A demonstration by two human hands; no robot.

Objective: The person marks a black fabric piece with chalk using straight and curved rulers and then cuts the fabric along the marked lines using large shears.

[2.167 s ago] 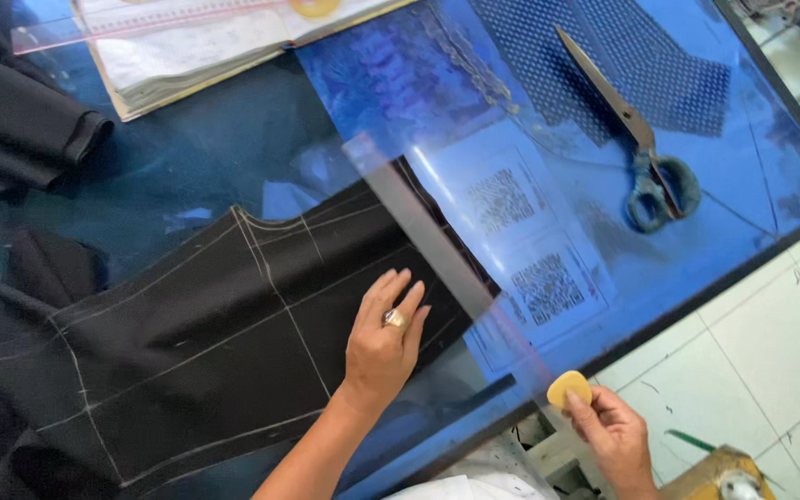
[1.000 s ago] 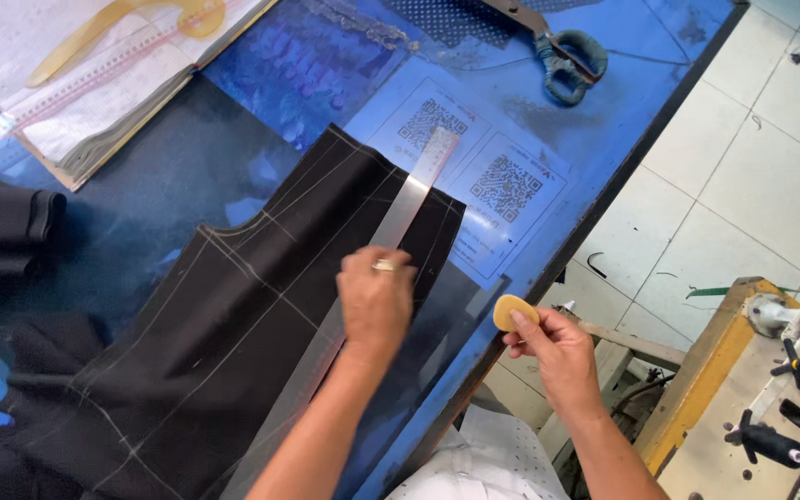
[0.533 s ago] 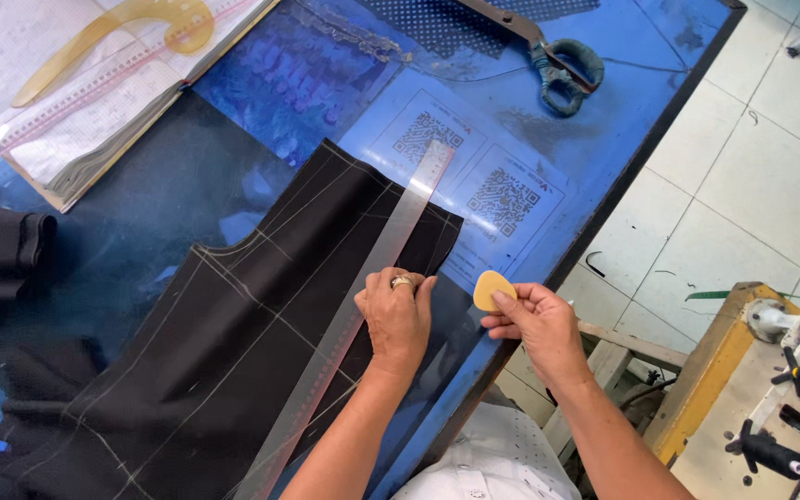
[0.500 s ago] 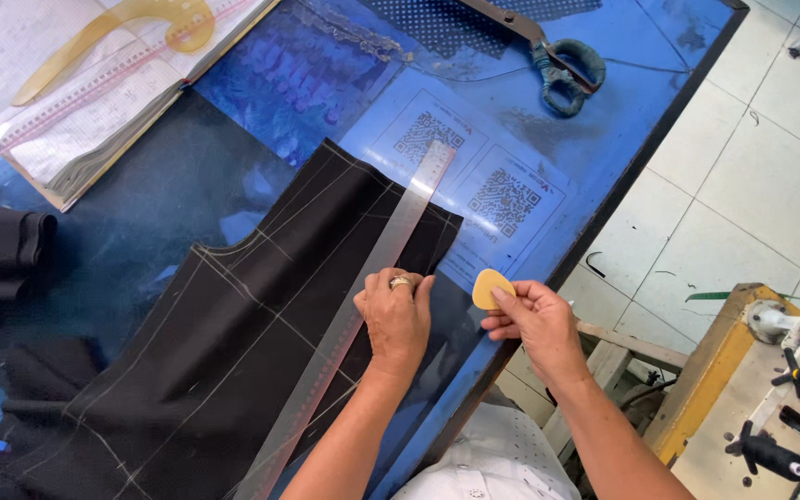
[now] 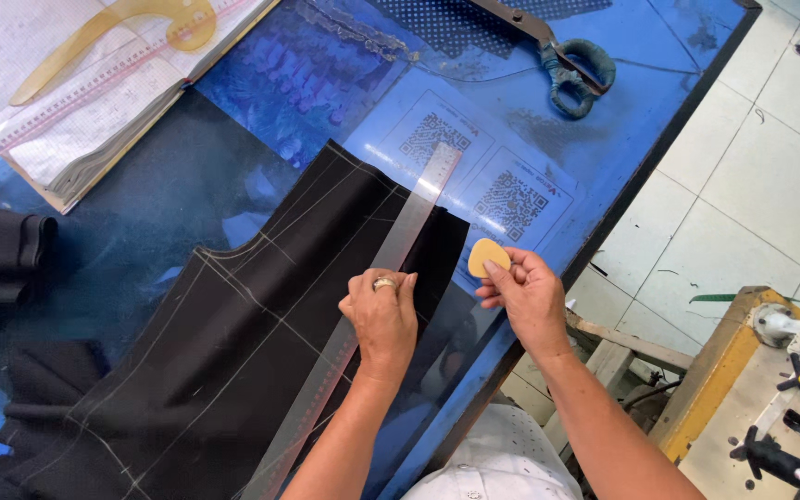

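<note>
A black fabric piece [image 5: 233,352] marked with white chalk lines lies on the blue table [image 5: 622,102]. A long clear ruler [image 5: 400,245] runs diagonally across the fabric's right side. My left hand [image 5: 383,319], wearing a ring, presses flat on the ruler. My right hand [image 5: 530,296] hovers at the fabric's right edge and pinches a yellow, flat piece of tailor's chalk [image 5: 487,256] between thumb and fingers, just beside the ruler.
Large scissors [image 5: 557,51] lie at the far right of the table. An open notebook [image 5: 76,102] with a yellow curved ruler [image 5: 131,23] sits at the far left. Folded dark cloth [image 5: 2,264] is at the left. A sewing machine [image 5: 798,398] stands on the right, over tiled floor.
The ruler has been swung onto the fabric's right side and my left hand has settled flat on it. My right hand has brought the chalk up from below the table edge to the fabric.
</note>
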